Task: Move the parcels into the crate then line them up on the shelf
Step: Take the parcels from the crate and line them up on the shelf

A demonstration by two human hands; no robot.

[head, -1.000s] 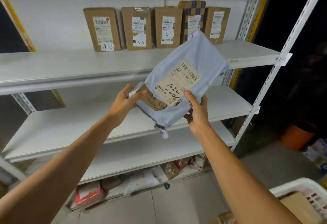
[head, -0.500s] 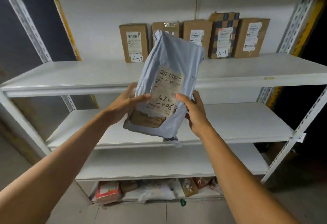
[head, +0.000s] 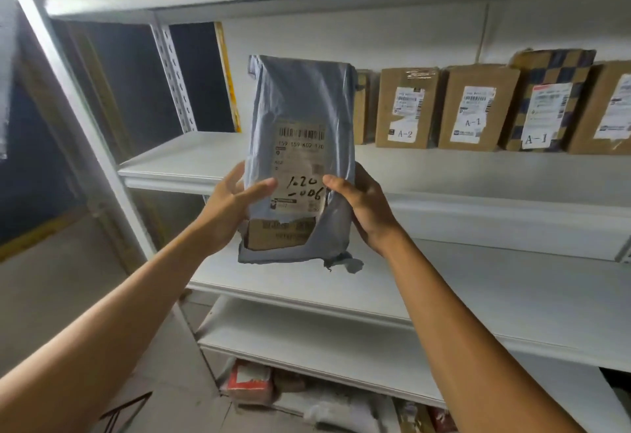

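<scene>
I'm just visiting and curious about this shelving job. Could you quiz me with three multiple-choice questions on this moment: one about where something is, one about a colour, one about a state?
1. Where do the cardboard boxes stand?
A. on the floor
B. at the back of a shelf
C. in a crate

2. What colour is the held parcel?
A. grey-blue
B. red
C. green

3. What state is the parcel's wrapping in?
A. intact
B. torn near the bottom
C. fully removed

Answers:
B, they line up against the wall on the shelf.
A, the plastic bag is grey-blue.
B, brown cardboard shows through a tear, between the left hand and right hand gripping it.
</scene>
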